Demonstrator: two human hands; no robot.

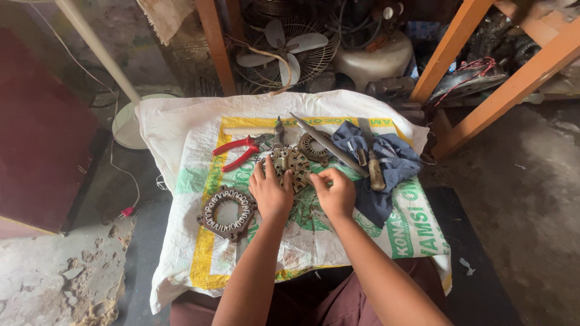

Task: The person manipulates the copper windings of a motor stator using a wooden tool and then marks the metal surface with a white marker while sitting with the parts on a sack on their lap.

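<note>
Far left on the white woven sack (181,127) that covers my worktop, I see a stator ring (226,213) with copper-wrapped teeth lying flat, just left of my left hand (270,194). Above it lie red-handled pliers (241,150), jaws pointing right. My left hand rests palm down on the sack, its fingers spread and their tips touching the lower left edge of a cluster of grey metal motor parts (290,166); that cluster sits in the middle of the sack, between both hands and a little beyond them. My right hand (336,194) is just beside the left, fingers curled narrow and pinched together at the cluster's right edge; I cannot tell whether they hold a small piece. Behind the cluster lies a second, smaller ring (314,148). A long metal file (329,145) runs diagonally past it. Further right, a wooden-handled tool (371,160) lies on a crumpled blue cloth (386,166).
</note>
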